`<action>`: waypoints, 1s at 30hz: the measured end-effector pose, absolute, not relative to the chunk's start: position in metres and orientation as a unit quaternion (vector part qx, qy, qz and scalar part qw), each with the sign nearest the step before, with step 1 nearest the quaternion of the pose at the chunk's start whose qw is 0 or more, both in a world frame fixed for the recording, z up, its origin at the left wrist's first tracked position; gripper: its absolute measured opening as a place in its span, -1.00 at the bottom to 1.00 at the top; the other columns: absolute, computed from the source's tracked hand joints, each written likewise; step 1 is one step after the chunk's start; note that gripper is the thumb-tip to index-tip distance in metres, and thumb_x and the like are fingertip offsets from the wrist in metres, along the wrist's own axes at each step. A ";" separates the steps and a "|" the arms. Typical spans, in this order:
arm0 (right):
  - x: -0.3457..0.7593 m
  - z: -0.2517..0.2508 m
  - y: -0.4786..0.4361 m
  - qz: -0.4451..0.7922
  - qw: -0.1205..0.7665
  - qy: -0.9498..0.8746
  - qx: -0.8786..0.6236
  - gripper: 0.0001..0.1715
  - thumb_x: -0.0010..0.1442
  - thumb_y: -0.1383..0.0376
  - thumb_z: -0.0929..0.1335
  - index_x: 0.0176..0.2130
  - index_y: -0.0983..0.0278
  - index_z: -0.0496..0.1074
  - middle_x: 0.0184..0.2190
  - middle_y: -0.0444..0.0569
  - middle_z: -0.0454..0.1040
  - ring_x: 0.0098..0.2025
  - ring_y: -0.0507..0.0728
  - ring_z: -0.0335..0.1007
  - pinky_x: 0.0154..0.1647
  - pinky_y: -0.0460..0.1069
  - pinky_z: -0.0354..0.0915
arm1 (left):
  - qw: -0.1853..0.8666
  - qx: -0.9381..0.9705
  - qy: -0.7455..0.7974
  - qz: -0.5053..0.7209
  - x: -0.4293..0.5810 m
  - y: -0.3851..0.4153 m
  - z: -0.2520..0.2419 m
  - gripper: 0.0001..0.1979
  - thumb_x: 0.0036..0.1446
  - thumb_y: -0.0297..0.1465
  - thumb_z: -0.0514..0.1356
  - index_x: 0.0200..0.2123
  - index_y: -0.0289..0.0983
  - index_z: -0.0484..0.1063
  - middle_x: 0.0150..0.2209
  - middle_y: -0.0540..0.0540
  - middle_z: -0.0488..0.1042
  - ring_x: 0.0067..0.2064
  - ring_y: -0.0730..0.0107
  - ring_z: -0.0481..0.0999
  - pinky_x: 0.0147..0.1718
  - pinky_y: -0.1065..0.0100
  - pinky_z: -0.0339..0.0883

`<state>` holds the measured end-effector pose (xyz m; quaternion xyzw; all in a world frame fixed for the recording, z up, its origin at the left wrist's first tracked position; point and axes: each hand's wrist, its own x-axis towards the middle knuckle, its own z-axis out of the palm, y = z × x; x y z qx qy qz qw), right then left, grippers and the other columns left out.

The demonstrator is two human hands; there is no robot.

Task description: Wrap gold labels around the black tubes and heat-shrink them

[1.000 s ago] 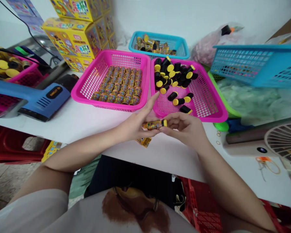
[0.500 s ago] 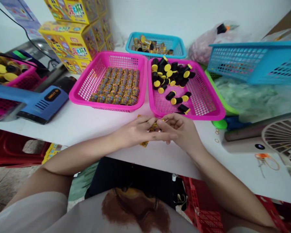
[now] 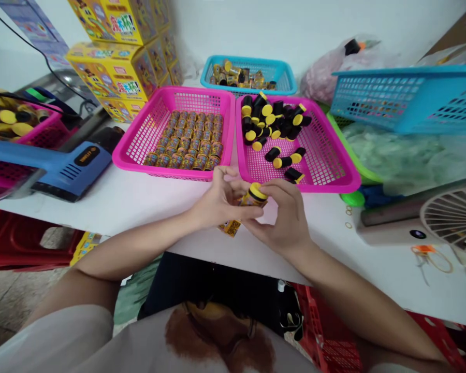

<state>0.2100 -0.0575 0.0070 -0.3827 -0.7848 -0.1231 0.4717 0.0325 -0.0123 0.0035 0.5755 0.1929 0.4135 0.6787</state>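
A small canister (image 3: 253,195) with a yellow cap, a dark band and a printed yellow wrapper is tilted between my two hands. My left hand (image 3: 213,203) is closed around its lower part, thumb along the near side. My right hand (image 3: 285,215) grips it near the capped end, fingertips at the cap. Printed yellow wrappers (image 3: 230,228) lie on the white table under my hands, partly hidden. Just beyond, a pink basket (image 3: 166,170) holds rows of wrapped canisters. Black canisters with yellow caps (image 3: 272,153) lie loose in a second pink basket (image 3: 306,188).
A blue heat gun (image 3: 75,168) lies at left, near stacked yellow boxes (image 3: 108,72). Behind the pink baskets is a blue basket (image 3: 287,67) of canisters. A larger blue basket (image 3: 427,98), a plastic bag (image 3: 407,153) and a fan (image 3: 458,217) stand at right.
My hands have turned and spread, so the canister's yellow cap now shows between them. My left hand's fingers have risen, and my right hand has moved slightly down.
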 end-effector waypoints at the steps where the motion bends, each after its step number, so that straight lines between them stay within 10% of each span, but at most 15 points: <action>1: 0.208 0.005 -0.060 -0.114 0.475 -0.787 -0.376 -0.27 0.24 0.26 0.46 0.29 0.14 0.18 -0.04 0.08 0.49 0.03 0.28 0.50 0.03 0.24 0.51 | 0.691 0.581 0.191 0.386 0.033 -0.014 0.003 -0.30 0.06 -0.25 0.52 -0.11 -0.08 -0.02 -0.23 0.14 0.52 -0.33 0.57 0.59 -0.29 0.46 0.47; 19: 0.200 0.003 -0.067 -0.233 0.435 -0.819 -0.294 -0.74 0.33 0.32 0.40 0.03 0.19 0.45 -0.14 0.02 0.61 -0.06 0.21 0.55 0.27 0.34 0.47 | 0.670 0.670 0.122 0.295 0.027 -0.014 0.001 -0.36 0.15 -0.28 0.38 0.02 -0.08 -0.05 -0.42 0.22 0.20 -0.54 0.57 0.32 -0.56 0.49 0.22; 30: 0.207 0.005 -0.064 -0.157 0.439 -0.861 -0.204 -0.63 0.33 0.43 0.34 0.12 0.32 0.45 0.02 0.13 0.53 0.16 0.24 0.47 0.25 0.25 0.53 | 0.647 0.702 0.054 0.293 0.024 -0.009 0.000 -0.35 0.08 -0.42 0.38 0.01 -0.07 -0.04 -0.38 0.20 0.24 -0.50 0.59 0.38 -0.54 0.53 0.23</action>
